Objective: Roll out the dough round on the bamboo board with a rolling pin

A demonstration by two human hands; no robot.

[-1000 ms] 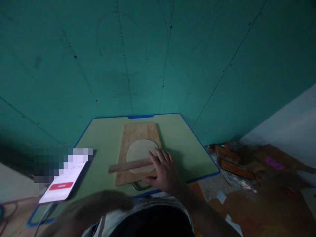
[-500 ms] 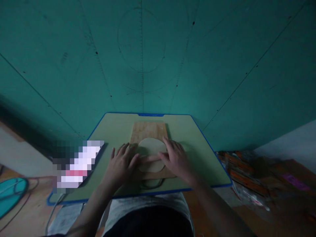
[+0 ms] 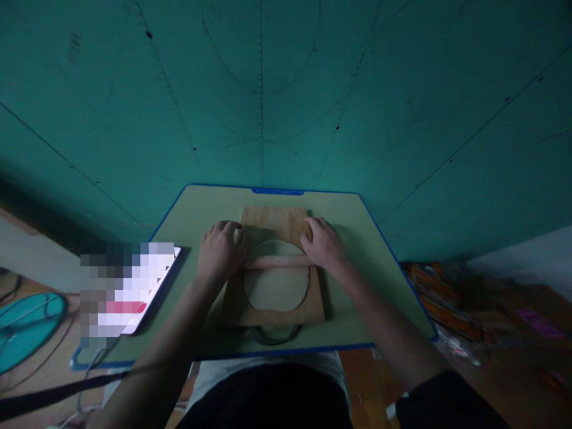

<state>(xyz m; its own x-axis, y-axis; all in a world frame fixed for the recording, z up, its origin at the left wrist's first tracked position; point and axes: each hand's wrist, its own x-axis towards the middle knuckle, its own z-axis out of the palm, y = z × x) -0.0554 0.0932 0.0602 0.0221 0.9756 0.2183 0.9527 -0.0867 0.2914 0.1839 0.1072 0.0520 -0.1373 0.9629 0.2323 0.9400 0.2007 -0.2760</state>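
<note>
A thin wooden rolling pin (image 3: 277,261) lies crosswise over a flat, pale round of dough (image 3: 276,291). My left hand (image 3: 222,249) rests on the pin's left end, its fingers curled forward. On the pin's other end is my right hand (image 3: 325,243), with the fingers bent over it. Both pin ends are hidden under the hands. Beneath the dough sits a wooden cutting board (image 3: 274,219) with a dark loop handle (image 3: 276,339) at its near edge.
The board lies on a pale table (image 3: 357,322) with a blue rim. A lit tablet (image 3: 143,292), partly blurred out, stands at the left with a cable. A green wall (image 3: 286,119) rises behind the table. Packaged items (image 3: 440,298) lie at the right.
Both hands have moved forward with the rolling pin, from the near half of the dough to its far half. More of the dough's near side shows. The camera view has shifted slightly.
</note>
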